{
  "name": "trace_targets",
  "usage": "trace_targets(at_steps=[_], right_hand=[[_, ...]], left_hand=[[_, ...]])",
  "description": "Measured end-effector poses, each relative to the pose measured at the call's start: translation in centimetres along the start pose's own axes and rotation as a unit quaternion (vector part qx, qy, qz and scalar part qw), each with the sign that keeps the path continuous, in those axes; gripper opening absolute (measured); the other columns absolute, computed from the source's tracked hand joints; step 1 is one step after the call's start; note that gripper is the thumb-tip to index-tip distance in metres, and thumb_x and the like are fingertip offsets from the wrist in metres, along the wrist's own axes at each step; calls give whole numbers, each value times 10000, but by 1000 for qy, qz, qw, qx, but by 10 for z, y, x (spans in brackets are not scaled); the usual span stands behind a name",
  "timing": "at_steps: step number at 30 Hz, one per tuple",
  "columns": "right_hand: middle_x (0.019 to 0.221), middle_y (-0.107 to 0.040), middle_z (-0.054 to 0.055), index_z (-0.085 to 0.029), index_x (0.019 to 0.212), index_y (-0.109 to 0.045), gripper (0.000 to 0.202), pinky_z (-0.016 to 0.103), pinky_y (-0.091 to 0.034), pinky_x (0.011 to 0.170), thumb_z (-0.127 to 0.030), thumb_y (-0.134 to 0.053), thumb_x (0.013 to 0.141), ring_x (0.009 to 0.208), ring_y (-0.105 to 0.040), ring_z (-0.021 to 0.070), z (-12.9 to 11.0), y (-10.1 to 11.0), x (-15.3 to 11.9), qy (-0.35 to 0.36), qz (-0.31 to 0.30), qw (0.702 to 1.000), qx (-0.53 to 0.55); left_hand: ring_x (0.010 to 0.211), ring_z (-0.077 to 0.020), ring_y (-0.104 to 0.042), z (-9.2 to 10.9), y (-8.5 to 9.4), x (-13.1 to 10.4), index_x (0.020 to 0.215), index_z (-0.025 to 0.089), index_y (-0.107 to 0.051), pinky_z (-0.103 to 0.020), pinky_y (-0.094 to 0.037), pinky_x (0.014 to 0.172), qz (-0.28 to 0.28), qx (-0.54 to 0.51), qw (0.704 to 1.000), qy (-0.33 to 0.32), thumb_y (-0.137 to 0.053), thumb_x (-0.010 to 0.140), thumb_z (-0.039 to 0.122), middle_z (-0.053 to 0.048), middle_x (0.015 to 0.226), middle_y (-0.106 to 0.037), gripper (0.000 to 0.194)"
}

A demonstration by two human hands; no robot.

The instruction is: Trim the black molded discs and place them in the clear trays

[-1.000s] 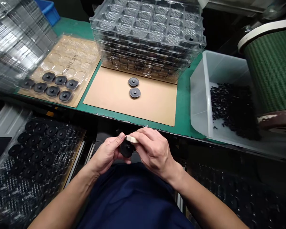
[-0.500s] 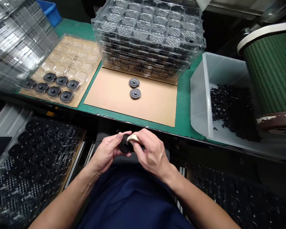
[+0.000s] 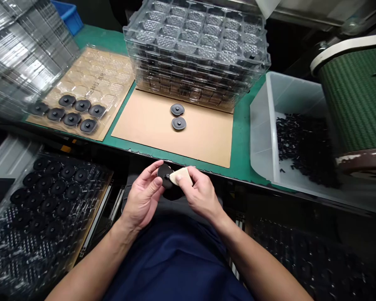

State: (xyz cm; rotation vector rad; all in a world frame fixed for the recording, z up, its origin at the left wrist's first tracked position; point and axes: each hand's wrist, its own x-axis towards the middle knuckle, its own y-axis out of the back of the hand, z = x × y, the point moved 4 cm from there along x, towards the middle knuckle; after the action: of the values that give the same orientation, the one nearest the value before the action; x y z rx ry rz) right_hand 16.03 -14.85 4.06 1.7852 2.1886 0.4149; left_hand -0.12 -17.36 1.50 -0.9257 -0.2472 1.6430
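Between the thumb and fingers of my left hand (image 3: 145, 194) is a round black part (image 3: 165, 175) with a small raised centre, held above my lap. My right hand (image 3: 201, 192) pinches a cream-coloured pad (image 3: 182, 176), whose narrow tip touches the black part or lies just over it. Two similar dark discs, a far one (image 3: 177, 109) and a near one (image 3: 179, 123), lie on the cardboard sheet (image 3: 138, 121) beyond my hands.
Stacked clear trays (image 3: 197, 54) stand behind the cardboard. At left, a clear tray (image 3: 94, 79) holds several black discs; below it is another filled tray (image 3: 56, 196). A translucent bin (image 3: 263, 129) with black scraps and a green drum (image 3: 357, 100) are at right.
Both hands have risen slightly, and the black part is tilted differently. The cream pad has turned, showing its broad face. The left fingers are more spread around the part.
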Motion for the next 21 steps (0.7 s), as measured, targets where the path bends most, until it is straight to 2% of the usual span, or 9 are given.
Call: trace_targets(at_steps=[1,2,4,6,8,13,17,19,21], right_hand=[[698,-529,-15,-201,805,-574,293,295,-362,553,-398,-585,1022,614,-456,143,2,-4,-1,-43,-31,998,41],[688,-512,-24,-205,803,-563,303,289,-340,532,-417,-582,1019,600,-436,137,2,-7,-1,-54,-60,994,70],[727,-538,-19,-200,832,-584,268,286,-359,572,-396,-582,1015,634,-455,135,-5,-6,0,-5,-69,995,69],[781,-575,-3,-189,856,-614,210,296,-385,659,-332,-585,1007,697,-492,143,-13,-1,2,65,-21,998,4],[815,-587,9,-185,855,-623,178,304,-386,707,-280,-584,1000,739,-511,148,-18,4,3,95,11,995,-41],[762,-526,-16,-199,837,-593,181,297,-367,646,-250,-585,1010,674,-469,134,-26,6,2,120,-53,991,5],[798,-574,13,-201,851,-607,190,327,-398,707,-231,-565,1033,728,-514,164,-23,15,7,162,-11,983,-86],[862,-633,43,-196,902,-634,185,351,-427,766,-227,-545,1062,796,-557,189,-23,16,8,197,-29,972,-127],[976,-691,72,-186,1025,-671,157,373,-451,818,-225,-532,1084,882,-591,211,-26,15,6,240,-64,958,-145]], left_hand=[[1036,-143,-702,2,-1,-1,1230,271,-790,-198,-604,929,8,16,999,-30,-987,729,286,-44,1136,-748,538],[1016,-132,-698,4,-2,-2,1220,279,-794,-181,-596,919,12,30,998,-52,-994,716,277,-36,1109,-746,542],[987,-116,-692,7,-3,-4,1212,294,-798,-152,-582,890,12,44,996,-77,-992,715,275,-30,1093,-743,534],[998,-116,-692,8,-2,-6,1213,298,-798,-154,-576,901,9,48,996,-81,-985,724,281,-33,1111,-743,524],[1013,-124,-695,9,-1,-7,1214,292,-798,-162,-574,912,10,49,996,-73,-984,726,292,-36,1117,-743,522],[1000,-155,-707,13,-5,-11,1244,304,-787,-192,-586,871,17,42,998,-47,-973,745,343,-40,1130,-748,533],[1029,-187,-720,13,-6,-14,1259,282,-790,-236,-600,905,-3,45,999,28,-950,780,384,-67,1150,-762,515],[991,-205,-723,9,-4,-13,1240,232,-799,-261,-623,856,-30,58,994,87,-927,804,434,-100,1121,-766,498],[878,-200,-712,4,0,-13,1135,178,-825,-287,-647,757,-52,62,986,142,-908,812,495,-109,1020,-764,460]])
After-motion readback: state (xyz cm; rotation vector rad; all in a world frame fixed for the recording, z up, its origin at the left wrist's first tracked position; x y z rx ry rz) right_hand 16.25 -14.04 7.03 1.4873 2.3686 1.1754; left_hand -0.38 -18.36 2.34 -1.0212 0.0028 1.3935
